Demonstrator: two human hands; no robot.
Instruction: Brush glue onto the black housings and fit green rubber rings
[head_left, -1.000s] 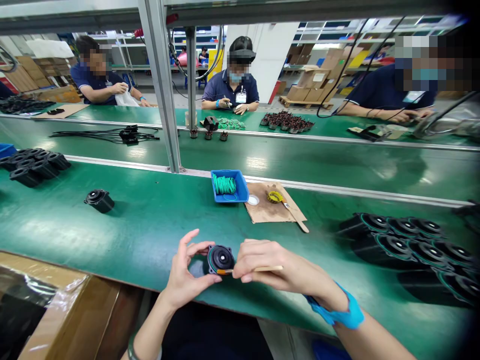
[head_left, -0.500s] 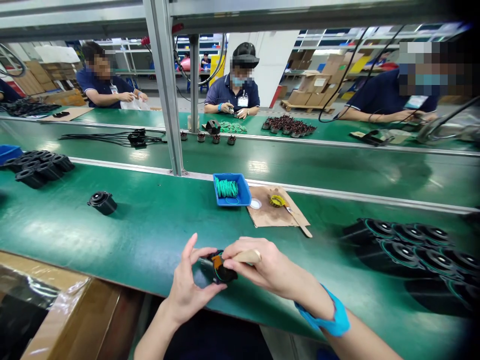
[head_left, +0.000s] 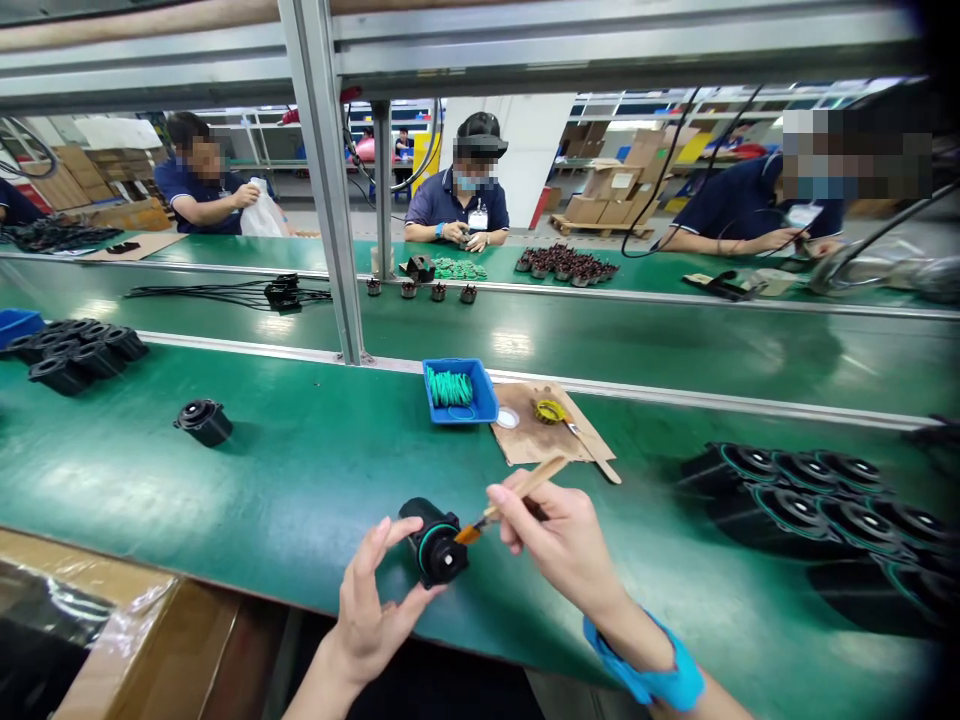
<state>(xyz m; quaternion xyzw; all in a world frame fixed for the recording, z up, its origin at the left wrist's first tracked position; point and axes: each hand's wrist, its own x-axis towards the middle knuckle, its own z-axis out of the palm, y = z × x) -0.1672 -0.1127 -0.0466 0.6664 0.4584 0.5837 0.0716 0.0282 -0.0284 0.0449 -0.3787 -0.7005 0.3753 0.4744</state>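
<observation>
My left hand (head_left: 381,590) grips a black cylindrical housing (head_left: 426,522) between thumb and fingers, tilted over the green bench. A green rubber ring sits round the housing near its stepped end, which faces me and has a small pale square in its middle. In my right hand (head_left: 559,535) is a paintbrush (head_left: 541,474) with a wooden handle, held in a pinch. Its orange-brown bristles point down-left and reach the edge of the housing by the ring; whether they touch cannot be made out.
A blue bin (head_left: 459,412) of green rings stands beyond my hands. Beside it, cardboard (head_left: 517,448) carries a yellow-rimmed pot (head_left: 550,411) and another brush (head_left: 600,462). Ringed housings (head_left: 795,510) stand at right, one housing (head_left: 204,422) at left, more (head_left: 86,355) further left. Co-workers sit opposite.
The brush has swung up and right off the housing's face, its handle now pointing away from me. The housing's ring and end have come into view. My left hand keeps its hold.
</observation>
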